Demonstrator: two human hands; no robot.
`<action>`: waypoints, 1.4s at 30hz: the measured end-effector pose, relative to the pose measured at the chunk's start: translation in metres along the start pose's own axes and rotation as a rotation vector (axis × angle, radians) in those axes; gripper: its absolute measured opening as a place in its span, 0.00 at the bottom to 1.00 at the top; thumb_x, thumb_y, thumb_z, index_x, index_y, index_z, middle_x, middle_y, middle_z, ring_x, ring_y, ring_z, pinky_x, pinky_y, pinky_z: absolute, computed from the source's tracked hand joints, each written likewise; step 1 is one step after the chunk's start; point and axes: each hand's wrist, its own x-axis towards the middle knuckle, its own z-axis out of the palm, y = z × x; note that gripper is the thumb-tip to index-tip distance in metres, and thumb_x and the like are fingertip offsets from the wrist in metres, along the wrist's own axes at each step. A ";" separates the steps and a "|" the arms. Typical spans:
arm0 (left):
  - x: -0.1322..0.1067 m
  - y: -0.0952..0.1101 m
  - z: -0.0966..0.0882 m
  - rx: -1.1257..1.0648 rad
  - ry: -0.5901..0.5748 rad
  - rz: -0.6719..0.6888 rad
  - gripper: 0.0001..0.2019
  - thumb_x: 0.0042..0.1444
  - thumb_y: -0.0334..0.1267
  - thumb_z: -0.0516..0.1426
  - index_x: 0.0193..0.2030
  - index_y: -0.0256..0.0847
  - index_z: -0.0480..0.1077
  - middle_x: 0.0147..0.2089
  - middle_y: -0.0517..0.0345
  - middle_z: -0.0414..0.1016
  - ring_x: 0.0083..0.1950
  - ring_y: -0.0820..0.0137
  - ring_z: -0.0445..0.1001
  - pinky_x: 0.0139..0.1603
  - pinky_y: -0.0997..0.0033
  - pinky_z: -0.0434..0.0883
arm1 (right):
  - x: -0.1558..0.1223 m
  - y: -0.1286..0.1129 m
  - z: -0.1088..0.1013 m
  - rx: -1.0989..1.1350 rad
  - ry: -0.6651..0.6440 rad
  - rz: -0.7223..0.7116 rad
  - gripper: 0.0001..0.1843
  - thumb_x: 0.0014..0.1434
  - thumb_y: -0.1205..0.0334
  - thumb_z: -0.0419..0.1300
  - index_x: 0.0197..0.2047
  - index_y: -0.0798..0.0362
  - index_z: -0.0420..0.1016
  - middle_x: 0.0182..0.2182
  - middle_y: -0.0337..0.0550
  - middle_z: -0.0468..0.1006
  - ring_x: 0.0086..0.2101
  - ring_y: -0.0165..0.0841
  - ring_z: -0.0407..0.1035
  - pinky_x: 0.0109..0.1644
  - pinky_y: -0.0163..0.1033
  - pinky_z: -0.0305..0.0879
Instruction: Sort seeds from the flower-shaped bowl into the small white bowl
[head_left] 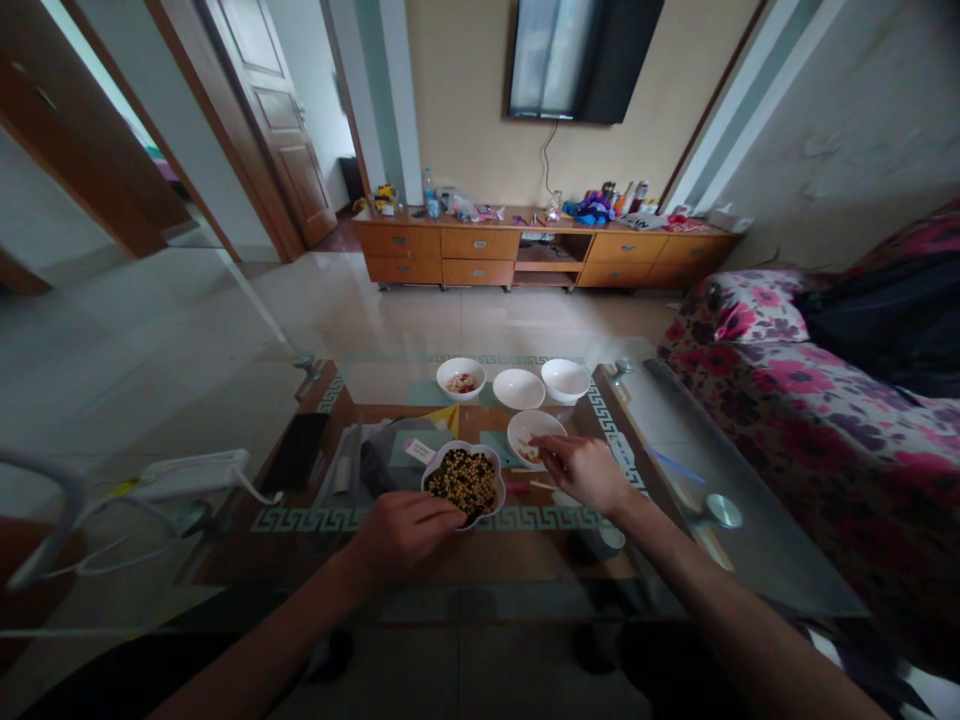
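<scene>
A scalloped bowl [500, 490] full of dark and tan beans or seeds sits on the glass table. My left hand [401, 540] is at its near left rim, fingers bent and close together, fingertips over the contents. My right hand [589, 472] reaches to a white bowl [559, 422] holding a few pale pieces. Its thumb and fingers are pinched together above that bowl's near side; whatever they hold is too small to make out. Behind stand a white bowl with reddish and pale pieces [461, 383], a plain white bowl [519, 388] and another white bowl [566, 379].
The glass table [525, 570] also bears a white power strip [191, 473] with cables at the left. A dark flat object [296, 450] and papers lie left of the beans. A flowered sofa [817, 400] stands right, a wooden cabinet [480, 257] beyond.
</scene>
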 end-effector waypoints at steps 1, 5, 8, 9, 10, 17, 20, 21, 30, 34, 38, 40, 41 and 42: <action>0.003 -0.006 0.002 0.013 0.005 -0.030 0.11 0.75 0.31 0.54 0.52 0.41 0.79 0.46 0.57 0.88 0.41 0.70 0.85 0.41 0.70 0.81 | 0.000 -0.004 0.002 -0.022 -0.025 0.004 0.16 0.74 0.65 0.56 0.57 0.49 0.84 0.52 0.48 0.89 0.43 0.38 0.85 0.45 0.37 0.74; 0.007 -0.019 0.015 0.093 -0.056 -0.140 0.12 0.74 0.30 0.55 0.56 0.38 0.80 0.49 0.54 0.88 0.44 0.67 0.86 0.46 0.66 0.83 | 0.005 -0.032 -0.001 -0.135 -0.129 0.031 0.13 0.75 0.63 0.57 0.53 0.49 0.83 0.50 0.48 0.88 0.43 0.38 0.84 0.41 0.35 0.70; 0.006 -0.021 0.019 0.144 -0.133 -0.201 0.10 0.73 0.32 0.57 0.53 0.39 0.81 0.46 0.53 0.88 0.43 0.64 0.85 0.44 0.64 0.83 | 0.009 -0.059 -0.008 -0.157 -0.196 -0.002 0.13 0.78 0.61 0.56 0.53 0.51 0.82 0.47 0.50 0.88 0.43 0.38 0.83 0.39 0.34 0.68; 0.005 -0.021 0.018 0.159 -0.155 -0.234 0.10 0.73 0.34 0.58 0.53 0.39 0.81 0.46 0.53 0.87 0.43 0.63 0.84 0.44 0.63 0.83 | 0.009 -0.067 -0.009 -0.157 -0.223 -0.002 0.13 0.78 0.60 0.55 0.53 0.51 0.81 0.45 0.50 0.88 0.42 0.38 0.83 0.38 0.35 0.67; 0.005 -0.020 0.017 0.170 -0.172 -0.268 0.09 0.73 0.36 0.59 0.52 0.39 0.81 0.46 0.52 0.87 0.44 0.61 0.84 0.45 0.61 0.83 | 0.008 -0.073 -0.009 -0.156 -0.252 0.005 0.13 0.78 0.60 0.54 0.52 0.52 0.81 0.44 0.50 0.88 0.41 0.38 0.83 0.38 0.35 0.67; 0.003 -0.021 0.006 0.162 -0.233 -0.387 0.15 0.70 0.41 0.63 0.58 0.38 0.77 0.54 0.46 0.84 0.56 0.55 0.80 0.57 0.53 0.81 | 0.005 -0.073 -0.002 -0.202 -0.361 0.142 0.15 0.78 0.58 0.55 0.50 0.53 0.82 0.42 0.56 0.88 0.41 0.45 0.84 0.41 0.39 0.71; 0.002 -0.021 0.005 0.132 -0.234 -0.449 0.17 0.68 0.42 0.64 0.60 0.39 0.76 0.56 0.46 0.83 0.59 0.54 0.79 0.63 0.51 0.79 | 0.009 -0.064 0.000 -0.249 -0.387 0.190 0.13 0.77 0.58 0.56 0.51 0.54 0.81 0.42 0.57 0.88 0.41 0.47 0.85 0.41 0.41 0.72; 0.001 -0.022 0.005 0.119 -0.235 -0.474 0.18 0.67 0.42 0.64 0.60 0.39 0.75 0.57 0.46 0.83 0.60 0.54 0.79 0.64 0.50 0.78 | 0.011 -0.062 0.001 -0.257 -0.391 0.193 0.13 0.77 0.59 0.56 0.52 0.54 0.81 0.43 0.57 0.88 0.42 0.48 0.85 0.41 0.41 0.73; -0.008 -0.025 0.015 -0.053 -0.205 -0.637 0.20 0.65 0.39 0.63 0.63 0.43 0.72 0.63 0.49 0.79 0.64 0.56 0.79 0.68 0.53 0.77 | 0.025 -0.068 0.028 -0.325 -0.401 0.115 0.15 0.76 0.71 0.53 0.56 0.60 0.79 0.49 0.64 0.85 0.46 0.48 0.84 0.42 0.43 0.78; -0.007 -0.026 0.015 -0.068 -0.205 -0.651 0.21 0.65 0.38 0.62 0.64 0.44 0.71 0.63 0.49 0.79 0.63 0.55 0.80 0.67 0.50 0.78 | 0.029 -0.070 0.038 -0.356 -0.390 0.087 0.16 0.72 0.75 0.54 0.55 0.62 0.81 0.48 0.65 0.84 0.44 0.47 0.84 0.41 0.43 0.80; -0.006 -0.025 0.013 -0.076 -0.217 -0.646 0.20 0.65 0.39 0.63 0.63 0.44 0.71 0.63 0.49 0.80 0.63 0.55 0.80 0.67 0.51 0.78 | 0.031 -0.067 0.045 -0.390 -0.377 0.073 0.15 0.71 0.76 0.55 0.52 0.62 0.83 0.47 0.65 0.84 0.43 0.46 0.83 0.40 0.42 0.80; -0.006 -0.026 0.012 -0.072 -0.227 -0.639 0.21 0.65 0.39 0.64 0.63 0.43 0.71 0.63 0.49 0.80 0.63 0.55 0.80 0.67 0.52 0.78 | 0.031 -0.066 0.047 -0.397 -0.374 0.068 0.15 0.71 0.75 0.55 0.52 0.62 0.83 0.47 0.64 0.84 0.42 0.46 0.83 0.40 0.42 0.79; -0.006 -0.026 0.012 -0.070 -0.231 -0.635 0.21 0.65 0.39 0.64 0.63 0.42 0.72 0.63 0.49 0.80 0.63 0.55 0.80 0.67 0.52 0.78 | 0.030 -0.065 0.047 -0.395 -0.375 0.066 0.15 0.72 0.75 0.55 0.52 0.62 0.83 0.47 0.64 0.84 0.42 0.46 0.83 0.40 0.42 0.79; -0.007 -0.026 0.012 -0.069 -0.232 -0.631 0.21 0.65 0.39 0.64 0.63 0.42 0.72 0.63 0.49 0.80 0.63 0.56 0.80 0.67 0.52 0.78 | 0.030 -0.065 0.047 -0.388 -0.377 0.065 0.15 0.72 0.75 0.54 0.52 0.62 0.83 0.48 0.64 0.84 0.43 0.46 0.83 0.40 0.42 0.79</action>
